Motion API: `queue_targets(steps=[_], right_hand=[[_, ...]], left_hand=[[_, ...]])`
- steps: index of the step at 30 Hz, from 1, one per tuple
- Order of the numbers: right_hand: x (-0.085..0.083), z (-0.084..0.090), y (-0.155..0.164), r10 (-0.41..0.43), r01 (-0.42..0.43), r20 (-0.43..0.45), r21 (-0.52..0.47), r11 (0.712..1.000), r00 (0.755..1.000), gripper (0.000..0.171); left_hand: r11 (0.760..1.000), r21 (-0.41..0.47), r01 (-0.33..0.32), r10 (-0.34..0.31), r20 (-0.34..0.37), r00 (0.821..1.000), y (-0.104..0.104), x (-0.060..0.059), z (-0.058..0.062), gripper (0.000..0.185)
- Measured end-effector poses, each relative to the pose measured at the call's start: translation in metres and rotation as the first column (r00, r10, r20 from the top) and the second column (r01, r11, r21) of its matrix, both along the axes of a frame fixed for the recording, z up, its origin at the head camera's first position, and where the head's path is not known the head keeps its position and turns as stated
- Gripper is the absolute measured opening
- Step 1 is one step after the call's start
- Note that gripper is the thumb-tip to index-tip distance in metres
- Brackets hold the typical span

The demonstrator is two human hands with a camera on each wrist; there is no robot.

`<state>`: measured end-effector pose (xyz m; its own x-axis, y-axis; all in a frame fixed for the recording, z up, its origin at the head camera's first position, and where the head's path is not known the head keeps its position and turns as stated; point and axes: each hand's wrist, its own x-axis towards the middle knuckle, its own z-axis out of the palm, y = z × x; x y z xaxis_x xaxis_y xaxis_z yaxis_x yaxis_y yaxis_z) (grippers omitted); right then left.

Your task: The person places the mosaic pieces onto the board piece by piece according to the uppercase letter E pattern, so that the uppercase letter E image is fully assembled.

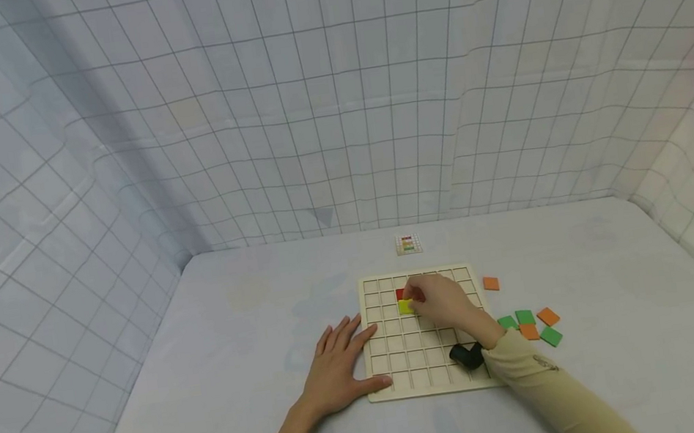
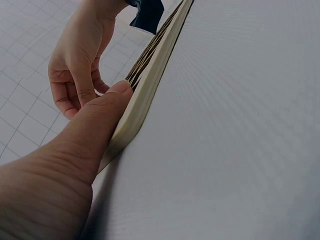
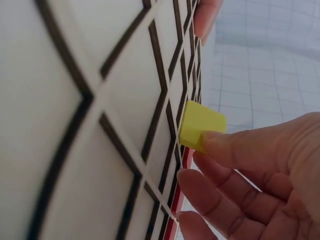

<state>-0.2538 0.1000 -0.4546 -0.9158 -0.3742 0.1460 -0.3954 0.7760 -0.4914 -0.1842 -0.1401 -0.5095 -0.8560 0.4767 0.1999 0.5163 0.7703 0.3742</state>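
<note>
light: bright, even, diffuse | shadows: faint, soft under hands | glare: none | head view: wide-angle bending at edges | wrist views: dimmer, near surfaces blurred

Place: recording booth | Evidence: grid-patterned cloth walls [image 1: 331, 100], cloth-covered table [image 1: 235, 321]

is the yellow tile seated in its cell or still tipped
Tipped: the yellow tile stands up off the board, pinched by the right hand.

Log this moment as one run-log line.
right hand pinches yellow tile over grid board | red tile seated | left hand steadies board edge
</note>
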Motion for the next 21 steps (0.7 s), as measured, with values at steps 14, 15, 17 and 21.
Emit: queue_targets(steps=[14,15,17,21], right_hand=[[0.006,-0.005,0.0,-0.013,0.013,-0.001,0.013,1.0,1.0,0.01],[0.006,-0.005,0.0,-0.011,0.011,-0.005,0.016,1.0,1.0,0.01],[0.008,-0.005,0.0,-0.002,0.002,-0.015,0.021,1.0,1.0,0.011],[0.012,-0.006,0.001,0.015,-0.015,-0.026,0.031,0.999,1.0,0.012]], left_hand=[[1.0,-0.004,-0.014,0.014,0.01,1.0,0.001,0.001,-0.001,0.087],[1.0,-0.003,-0.014,0.014,0.009,1.0,0.001,0.001,-0.001,0.087],[1.0,0.0,-0.011,0.011,0.006,1.0,0.001,0.001,-0.001,0.087],[1.0,-0.001,-0.008,0.008,0.0,1.0,0.0,0.0,-0.002,0.087]])
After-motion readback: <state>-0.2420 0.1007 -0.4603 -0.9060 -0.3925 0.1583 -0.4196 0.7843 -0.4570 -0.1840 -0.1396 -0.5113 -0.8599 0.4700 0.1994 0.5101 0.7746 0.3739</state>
